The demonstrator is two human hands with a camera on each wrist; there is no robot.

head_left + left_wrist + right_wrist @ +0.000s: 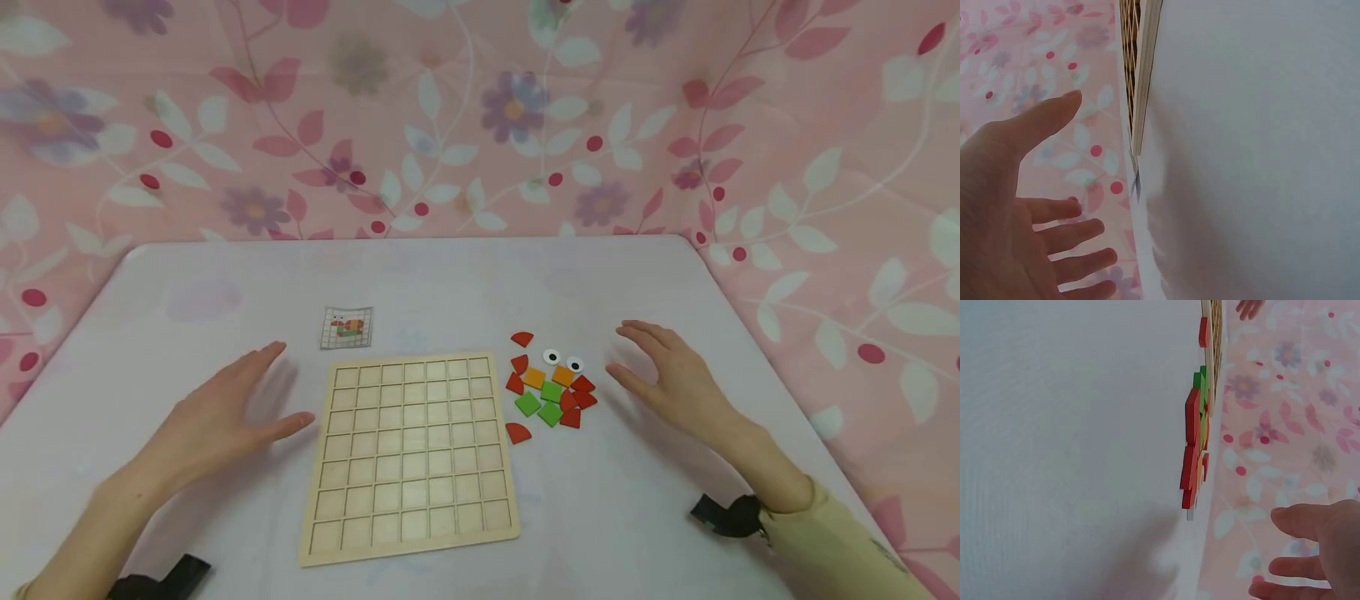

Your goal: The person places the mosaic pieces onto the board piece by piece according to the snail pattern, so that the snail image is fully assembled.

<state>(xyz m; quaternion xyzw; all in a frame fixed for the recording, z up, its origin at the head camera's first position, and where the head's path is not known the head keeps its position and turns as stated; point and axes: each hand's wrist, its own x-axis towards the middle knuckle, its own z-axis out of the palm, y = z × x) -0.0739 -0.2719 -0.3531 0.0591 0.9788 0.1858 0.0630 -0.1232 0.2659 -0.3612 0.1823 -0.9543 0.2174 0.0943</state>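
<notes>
A square wooden grid board (pixel 412 458) lies on the table between my hands. My left hand (pixel 217 425) hovers off the board's left side, thumb and fingers spread, holding nothing; the left wrist view shows the same hand (pixel 1029 206) apart from the board's edge (pixel 1145 81). Right of the board lies a loose group of red quarter-round pieces (pixel 517 432), green squares (pixel 528 404), orange squares (pixel 562 377) and two white eye discs (pixel 551 357). My right hand (pixel 675 383) is held beyond these pieces, fingers apart and empty. Its wrist view shows red pieces (pixel 1192 419) edge-on.
A small pattern card (pixel 347 327) with a coloured figure on a grid lies behind the board's left corner. The white tabletop (pixel 450 283) ends at the back against a pink floral cloth (pixel 480 125). Black wrist bands (pixel 731 515) sit on both arms.
</notes>
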